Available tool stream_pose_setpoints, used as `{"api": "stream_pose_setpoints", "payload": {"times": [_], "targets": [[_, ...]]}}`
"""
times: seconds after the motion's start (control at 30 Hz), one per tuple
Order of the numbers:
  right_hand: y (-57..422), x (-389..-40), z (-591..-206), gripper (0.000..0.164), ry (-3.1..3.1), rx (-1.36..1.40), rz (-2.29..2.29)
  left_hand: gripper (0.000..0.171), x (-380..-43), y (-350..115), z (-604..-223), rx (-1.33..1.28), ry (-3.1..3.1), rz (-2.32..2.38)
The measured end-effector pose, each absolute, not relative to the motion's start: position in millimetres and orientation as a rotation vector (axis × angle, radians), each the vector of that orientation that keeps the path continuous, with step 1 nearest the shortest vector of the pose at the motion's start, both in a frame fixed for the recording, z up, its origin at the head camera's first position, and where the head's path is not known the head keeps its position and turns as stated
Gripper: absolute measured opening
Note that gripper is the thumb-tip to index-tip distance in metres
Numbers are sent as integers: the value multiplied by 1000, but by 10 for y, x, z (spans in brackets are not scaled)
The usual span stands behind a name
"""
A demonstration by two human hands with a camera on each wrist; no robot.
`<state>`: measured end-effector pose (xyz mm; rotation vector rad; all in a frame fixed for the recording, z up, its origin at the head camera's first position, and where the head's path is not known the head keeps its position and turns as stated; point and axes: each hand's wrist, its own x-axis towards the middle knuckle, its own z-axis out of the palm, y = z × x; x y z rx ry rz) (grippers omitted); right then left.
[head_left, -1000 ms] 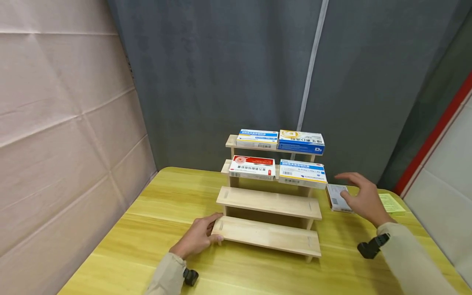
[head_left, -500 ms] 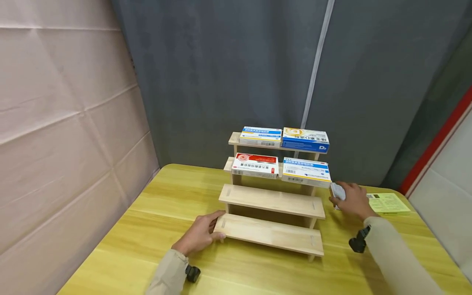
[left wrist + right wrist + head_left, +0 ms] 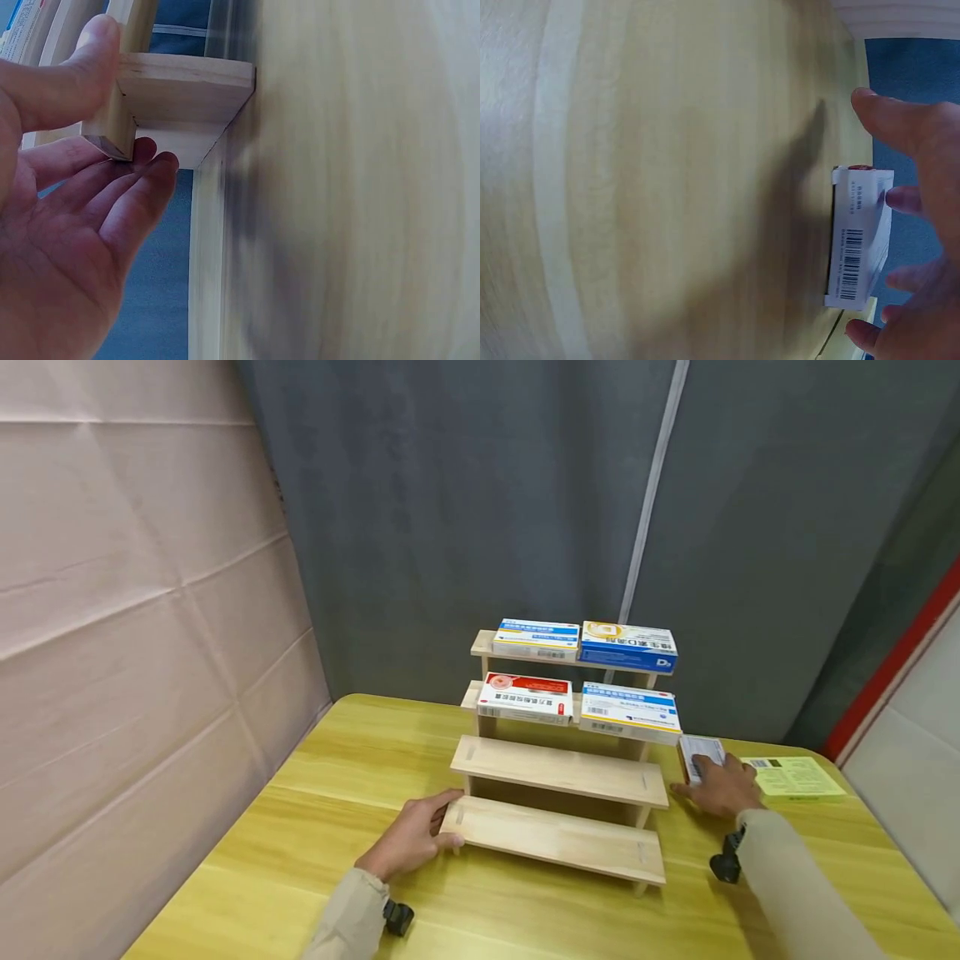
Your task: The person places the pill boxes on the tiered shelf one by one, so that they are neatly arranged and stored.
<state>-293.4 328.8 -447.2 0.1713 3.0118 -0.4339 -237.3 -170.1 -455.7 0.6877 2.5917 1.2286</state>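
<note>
My left hand [image 3: 411,837] grips the left end of the lowest shelf of a stepped wooden display rack [image 3: 555,832]. In the left wrist view, its thumb lies against the shelf board [image 3: 112,124] and the fingers bend round the other side. A white medicine box [image 3: 701,748] with a barcode on its end lies flat on the table, just right of the rack. Over it is my right hand [image 3: 720,788], fingertips at the box's top and thumb spread apart from it, as the right wrist view shows. That hand partly hides the box in the head view.
On the rack's top shelf sit a blue-and-white box [image 3: 536,639] and a vitamin D box [image 3: 628,646]. One level lower are a red-and-white box [image 3: 525,697] and another blue-and-white box [image 3: 630,710]. A yellow-green box [image 3: 797,777] lies on the table [image 3: 300,860] at far right.
My right hand came down onto the white medicine box, which stood tilted in its grasp half a second ago and now lies flat. The thumb has moved off it. The left hand keeps its hold.
</note>
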Motion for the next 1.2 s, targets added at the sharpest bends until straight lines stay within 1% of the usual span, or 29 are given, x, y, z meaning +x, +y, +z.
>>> {"api": "stream_pose_setpoints", "payload": {"times": [0.07, 0.4, 0.53, 0.67, 0.97, 1.2], "targets": [[3284, -2927, -4474, 85, 3017, 168, -439, 72, -2378, -1698, -4554, 688, 2588, 1238], [3235, -2958, -4510, 54, 3051, 153, -517, 71, -2374, -1713, -4543, 677, 2590, 1235], [3224, -2952, -4512, 46, 3061, 165, -524, 71, -2367, -1709, -4529, 692, 2587, 1235], [3228, -2943, -4528, 45, 3083, 150, -512, 71, -2367, -1710, -4528, 692, 2598, 1229], [3289, -2870, -4645, 47, 3220, 13, -458, 70, -2368, -1697, -4540, 695, 2577, 1244], [3353, -2800, -4694, 44, 3236, -16, -583, 70, -2360, -1692, -4540, 694, 2567, 1255]]}}
